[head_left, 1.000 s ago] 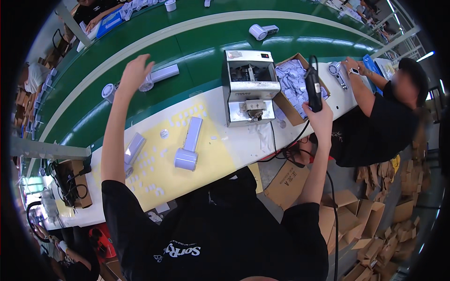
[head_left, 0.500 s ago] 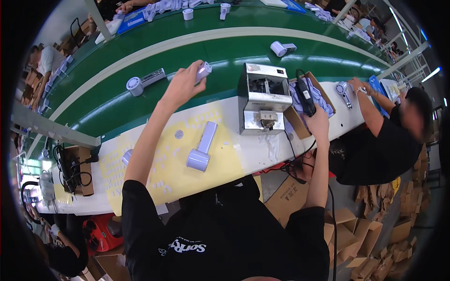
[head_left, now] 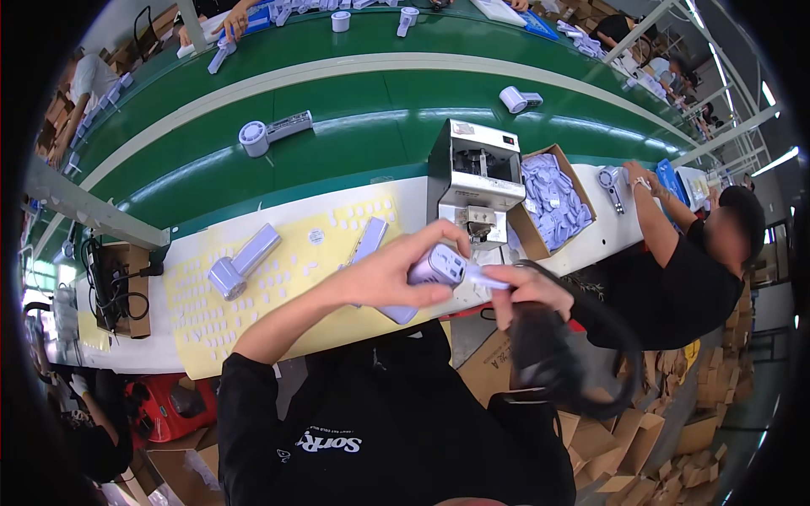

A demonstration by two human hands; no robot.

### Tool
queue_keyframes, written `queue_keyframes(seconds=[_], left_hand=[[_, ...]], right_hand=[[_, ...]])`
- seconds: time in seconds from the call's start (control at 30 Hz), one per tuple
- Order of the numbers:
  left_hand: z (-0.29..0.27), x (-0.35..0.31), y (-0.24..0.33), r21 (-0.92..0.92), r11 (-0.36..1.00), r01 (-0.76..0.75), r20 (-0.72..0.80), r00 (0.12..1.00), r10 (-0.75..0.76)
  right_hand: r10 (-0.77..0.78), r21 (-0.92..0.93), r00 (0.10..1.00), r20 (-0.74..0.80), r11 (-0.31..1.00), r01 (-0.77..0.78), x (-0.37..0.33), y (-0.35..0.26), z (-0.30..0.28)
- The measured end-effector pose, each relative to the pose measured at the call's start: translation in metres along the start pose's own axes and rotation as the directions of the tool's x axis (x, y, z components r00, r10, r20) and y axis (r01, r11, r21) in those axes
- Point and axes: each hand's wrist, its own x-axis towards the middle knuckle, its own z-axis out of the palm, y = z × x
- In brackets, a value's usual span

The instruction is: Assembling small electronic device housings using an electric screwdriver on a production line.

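Note:
My left hand (head_left: 384,270) is closed round a lavender handheld fan (head_left: 434,266), its slotted end turned toward my right hand. My right hand (head_left: 540,291) pinches a small lavender plastic piece (head_left: 488,280) close beside that fan; whether they touch I cannot tell. The same hand also holds a black corded tool (head_left: 540,341), apparently an electric screwdriver, blurred and pointing down. Under my left hand lies a second fan (head_left: 369,240), partly hidden. Another fan (head_left: 243,263) rests farther left on a yellow sheet (head_left: 198,291) dotted with small white stickers.
A metal machine (head_left: 477,169) stands behind my hands, beside a cardboard box (head_left: 582,181) of lavender pieces. Fans (head_left: 274,133) lie on the green conveyor (head_left: 380,101). A co-worker (head_left: 692,278) sits at the right. Cartons (head_left: 607,443) cover the floor there.
My left hand has brought the fan from over the conveyor down toward me. My right hand has left the box and moved in beside it, with a lavender piece now visible in its fingers.

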Motion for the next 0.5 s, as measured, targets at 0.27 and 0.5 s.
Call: queue_keyframes(seconds=[0.27, 0.5], left_hand=[[0.014, -0.009, -0.024, 0.177, 0.982, -0.06, -0.141, 0.986, 0.086], [0.022, -0.008, -0.04, 0.242, 0.966, -0.085, -0.13, 0.984, 0.119]], right_hand=[[-0.16, -0.435, 0.987, 0.031, 0.887, 0.158, -0.02, -0.005, 0.038], [0.134, -0.125, 0.991, 0.008, 0.983, -0.132, -0.02, -0.016, 0.034]])
